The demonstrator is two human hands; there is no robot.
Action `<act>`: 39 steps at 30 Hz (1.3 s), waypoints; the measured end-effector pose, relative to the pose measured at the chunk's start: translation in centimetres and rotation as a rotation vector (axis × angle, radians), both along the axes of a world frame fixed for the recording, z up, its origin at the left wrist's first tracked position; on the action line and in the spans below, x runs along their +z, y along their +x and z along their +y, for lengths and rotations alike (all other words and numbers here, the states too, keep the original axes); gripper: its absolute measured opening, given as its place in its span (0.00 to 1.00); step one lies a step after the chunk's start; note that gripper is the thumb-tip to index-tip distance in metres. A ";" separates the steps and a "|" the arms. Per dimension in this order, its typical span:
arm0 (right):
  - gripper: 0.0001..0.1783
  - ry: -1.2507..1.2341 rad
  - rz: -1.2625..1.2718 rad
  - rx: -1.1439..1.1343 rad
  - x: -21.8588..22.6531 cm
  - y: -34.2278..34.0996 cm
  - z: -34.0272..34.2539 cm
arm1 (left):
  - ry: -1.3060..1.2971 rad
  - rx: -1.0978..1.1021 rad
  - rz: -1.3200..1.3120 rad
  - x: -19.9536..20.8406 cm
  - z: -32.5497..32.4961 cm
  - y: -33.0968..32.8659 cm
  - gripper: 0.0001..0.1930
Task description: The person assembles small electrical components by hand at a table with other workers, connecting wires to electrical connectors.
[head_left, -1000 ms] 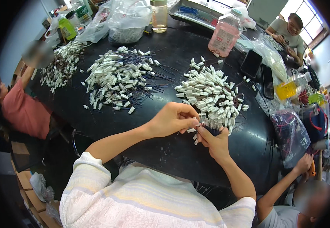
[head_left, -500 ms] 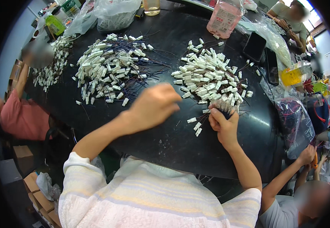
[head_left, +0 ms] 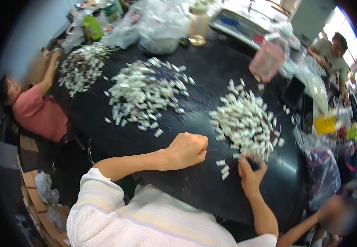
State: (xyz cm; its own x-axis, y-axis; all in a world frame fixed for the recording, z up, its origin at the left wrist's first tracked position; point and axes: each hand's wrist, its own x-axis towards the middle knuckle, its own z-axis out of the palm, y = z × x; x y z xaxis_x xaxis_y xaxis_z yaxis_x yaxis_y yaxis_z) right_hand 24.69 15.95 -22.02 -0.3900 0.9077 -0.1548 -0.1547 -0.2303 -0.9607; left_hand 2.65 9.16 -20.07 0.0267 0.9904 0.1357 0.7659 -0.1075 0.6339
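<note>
My left hand [head_left: 186, 151] is closed in a fist over the black table, left of the right-hand pile. A thin reddish wire [head_left: 217, 149] runs from its fingers toward that pile; its far end is lost among the connectors. My right hand [head_left: 252, 178] is at the pile's near edge, thumb and fingers round a dark bundle of thin wires [head_left: 253, 164], its pale tips blurred against the pile. White plug connectors [head_left: 246, 119] with thin leads make up this pile. A few loose connectors [head_left: 223, 169] lie between my hands.
A second connector pile [head_left: 145, 92] with dark wires lies to the left, and a third [head_left: 84, 68] sits beside a co-worker in pink [head_left: 38, 111]. Behind stand plastic bags [head_left: 162, 31], a bottle [head_left: 198, 26] and a pink container [head_left: 267, 61]. Phones [head_left: 293, 91] lie right.
My left hand, blurred before, is now a clear fist with a thin wire stretching from it. The right hand keeps its dark bundle. The whole view has shifted and tilted.
</note>
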 end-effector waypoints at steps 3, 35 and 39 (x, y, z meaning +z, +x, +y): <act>0.04 0.010 -0.022 0.017 0.0 -0.5 -0.3 | 0.216 0.144 -0.051 3.9 0.2 -4.1 0.05; 0.06 0.199 -0.215 -0.003 1.1 -1.4 -0.9 | 0.903 0.705 0.038 11.5 14.6 -38.3 0.06; 0.05 0.186 -0.228 -0.031 1.7 -2.2 -1.4 | 0.609 0.586 -0.338 12.1 22.7 -35.9 0.12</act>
